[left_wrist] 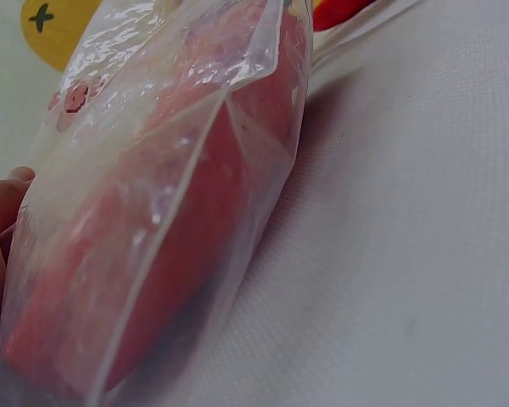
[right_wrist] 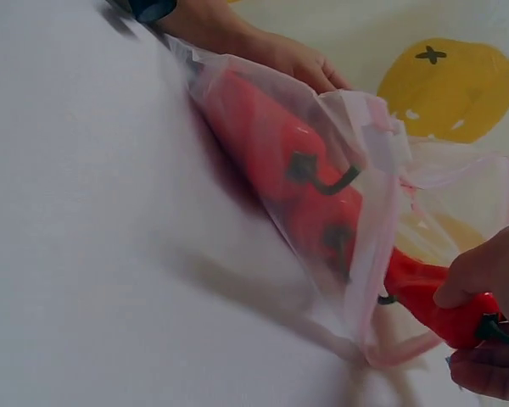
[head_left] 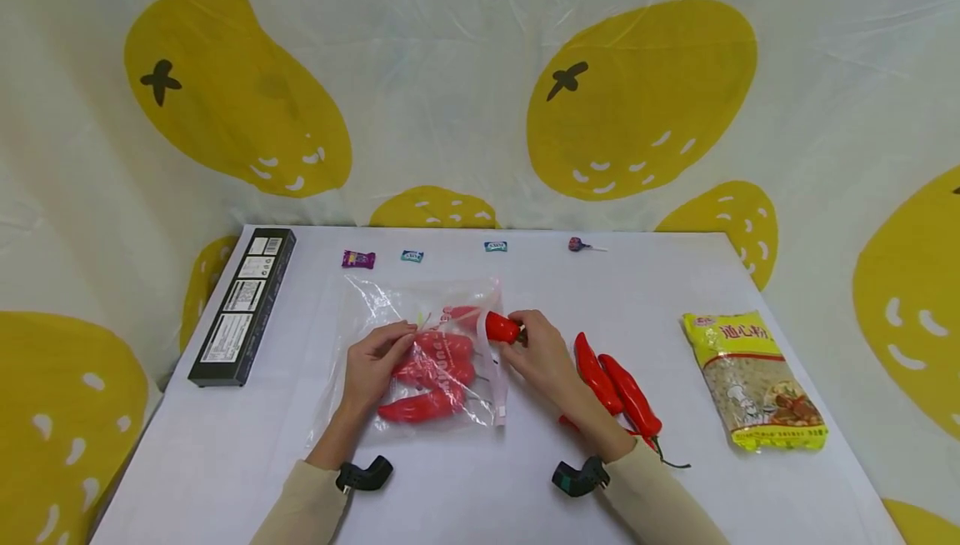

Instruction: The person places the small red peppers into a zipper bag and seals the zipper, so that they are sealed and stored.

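Centre of frame, right hand [head_left: 542, 353] pinched a red pepper [head_left: 501, 327] partly inside a clear bag [head_left: 390, 302], left hand [head_left: 375, 362] held the bag.

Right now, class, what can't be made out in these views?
Head: fine print on the box, too small.
Head: most of one pepper, hidden by right forearm.
Left wrist: bag, cut off at top and bottom.
Right wrist: right grip, cut off by the right edge.

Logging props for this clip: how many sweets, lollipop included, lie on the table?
4, near the far edge of the table: a purple sweet leftmost, two teal sweets next, the lollipop rightmost. No others show.
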### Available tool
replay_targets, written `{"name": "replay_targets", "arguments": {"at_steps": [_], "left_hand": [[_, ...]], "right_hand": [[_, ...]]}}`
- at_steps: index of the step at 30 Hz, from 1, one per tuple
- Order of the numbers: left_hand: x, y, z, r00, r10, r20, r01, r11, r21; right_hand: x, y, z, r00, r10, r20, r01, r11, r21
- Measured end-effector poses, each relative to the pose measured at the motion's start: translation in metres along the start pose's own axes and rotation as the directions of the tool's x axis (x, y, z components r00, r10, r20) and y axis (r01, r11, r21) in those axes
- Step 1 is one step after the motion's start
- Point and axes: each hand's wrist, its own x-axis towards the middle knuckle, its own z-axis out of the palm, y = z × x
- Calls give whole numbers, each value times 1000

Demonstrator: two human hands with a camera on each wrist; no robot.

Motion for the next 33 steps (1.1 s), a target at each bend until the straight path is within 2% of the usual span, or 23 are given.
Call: {"name": "replay_targets", "arguments": {"at_steps": [4,12,18,24,33], "left_hand": [[-1,-4,0,1000,14,-5,-14,1000,11],[0,-5,0,1000,8,-12,-8,1000,10],[0,-4,0,1000,-18,-14,18,1000,18],[-1,-3,2,999,-35,-11,36,999,16],[1,-3,0,999,-38,-15,39,999,28]], "right_hand": [[10,-4,12,1000,13,24,-14,999,34],[18,-8,25,999,-43,10,42,995,89],[19,-8,27,997,-70,29,68,996,63],[12,-8,13,996,-86,20,85,995,53],[-2,7,-28,997,-70,-26,69,997,-32]]}}
